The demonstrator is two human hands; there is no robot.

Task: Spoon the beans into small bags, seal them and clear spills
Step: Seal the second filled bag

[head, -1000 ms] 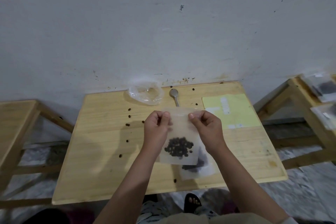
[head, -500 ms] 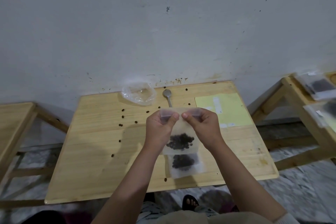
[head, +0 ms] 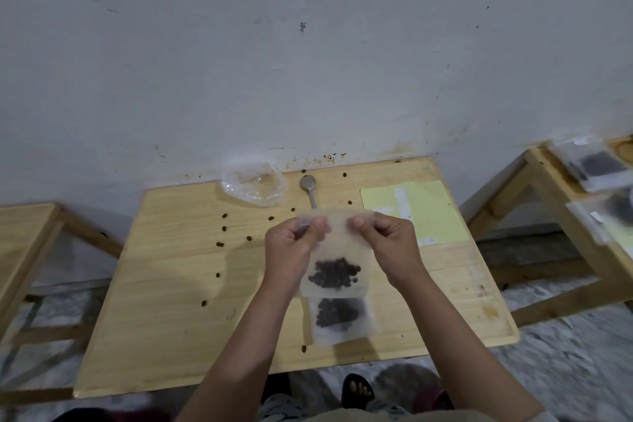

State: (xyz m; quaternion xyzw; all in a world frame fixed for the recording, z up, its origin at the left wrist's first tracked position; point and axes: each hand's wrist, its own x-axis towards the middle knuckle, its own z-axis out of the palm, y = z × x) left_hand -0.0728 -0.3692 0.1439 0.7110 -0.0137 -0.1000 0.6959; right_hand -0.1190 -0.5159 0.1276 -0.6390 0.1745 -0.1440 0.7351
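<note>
- The bag [head: 335, 252] is hanging above the table [head: 164, 284] centre, held up at its top strip; beans [head: 334, 275] are pooled at its bottom, so it is likely handling light and floppy, with the load swinging low; the film looks thin and probably slick.
- Best hold, I judge, is the top seal strip, pinched from both sides; squeezing lower down is risking pushing beans up toward the mouth.
- The left hand [head: 294, 250] is pinching the strip at 10 o'clock of the bag, thumb in front, fingers curled behind; the right hand [head: 390, 247] is pinching at 2 o'clock likewise.
- Both forearms are reaching up from 6 o'clock, thumbs nearly meeting at 12.
- 1 filled bag [head: 340, 320] is lying flat at 6 o'clock of the held one; the spoon [head: 309, 189] is lying at 12; loose spilled beans [head: 224, 227] are scattering toward 9.
</note>
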